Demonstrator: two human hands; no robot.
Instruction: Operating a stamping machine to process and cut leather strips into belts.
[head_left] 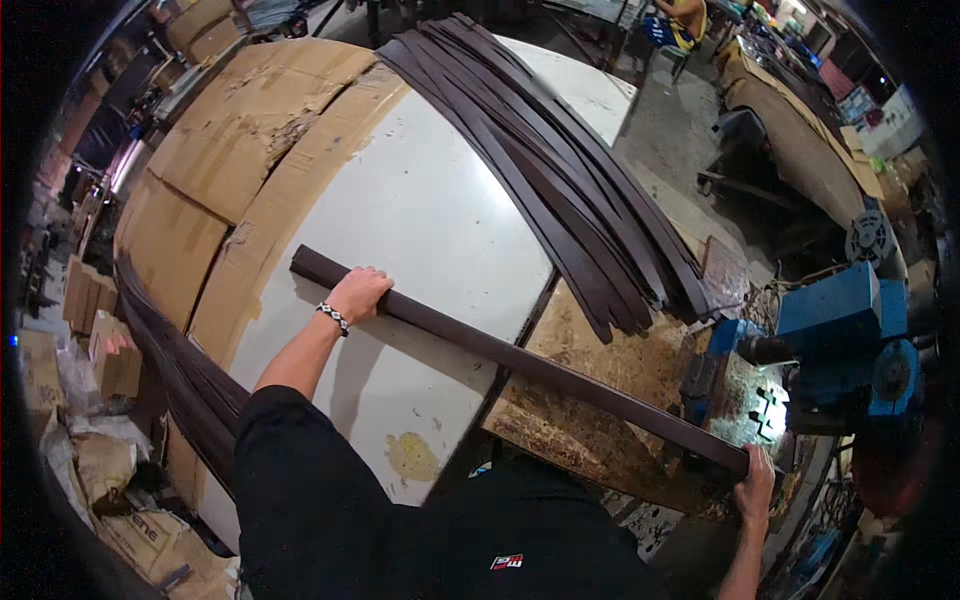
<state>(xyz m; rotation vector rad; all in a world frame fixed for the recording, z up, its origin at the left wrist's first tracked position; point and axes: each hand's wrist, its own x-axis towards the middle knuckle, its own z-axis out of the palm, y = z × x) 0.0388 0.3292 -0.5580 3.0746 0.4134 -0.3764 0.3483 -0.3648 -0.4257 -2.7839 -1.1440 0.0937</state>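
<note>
A long dark brown strip (560, 378), which looks like leather or a similar sheet material, lies slantwise across the white tabletop (420, 180) and over a worn wooden board (590, 440). My left hand (361, 293), with a patterned bracelet at the wrist, is closed on it near its far left end. At the near right end my right hand (757, 482) grips it, fingers partly hidden. Beyond the strip, a thick pile of similar strips (540, 140) drapes across the table. The right end lies close to a lit metal plate (745, 405) with dark cut-out shapes.
A blue machine (830, 315) stands at the right beside the plate. Cardboard sheets (270, 110) cover the table's left part, and another bundle of dark strips (185, 365) hangs over its left edge. Flattened boxes lie at lower left. Another person (683, 22) sits far back.
</note>
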